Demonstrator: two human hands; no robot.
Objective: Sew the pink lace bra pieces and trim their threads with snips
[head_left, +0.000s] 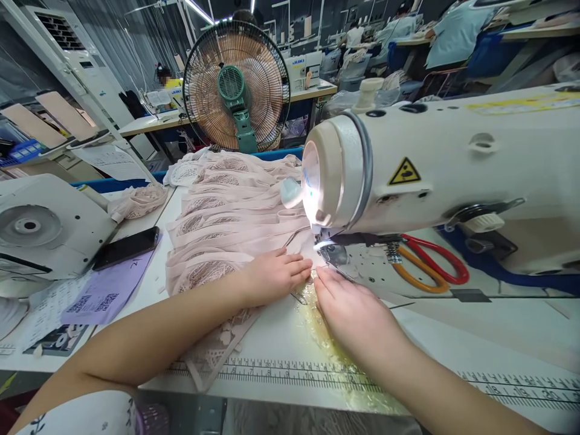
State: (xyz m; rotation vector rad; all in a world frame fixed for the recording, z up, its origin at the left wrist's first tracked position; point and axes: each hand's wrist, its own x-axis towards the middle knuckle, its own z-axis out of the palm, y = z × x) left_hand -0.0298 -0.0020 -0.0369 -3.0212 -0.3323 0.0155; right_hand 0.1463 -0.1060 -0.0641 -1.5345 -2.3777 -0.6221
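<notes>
Pale pink lace fabric (226, 223) lies in overlapping folded rows on the white table, left of the sewing machine (430, 157). My left hand (276, 275) rests palm down on the fabric's right side, fingers stretched toward the lit needle area (319, 241). Just right of it, my right hand (348, 302) lies near the presser foot, its fingertips close to the fabric edge; whether they pinch anything is hidden. One lace piece (222, 344) hangs toward the table's front edge, under my left forearm.
Red and orange scissors (435, 266) lie beneath the machine arm. A black phone (127, 248) rests on purple paper (109, 290) at left, beside another machine (49, 232). A large fan (235, 84) stands behind the fabric. A printed ruler (290, 371) runs along the front edge.
</notes>
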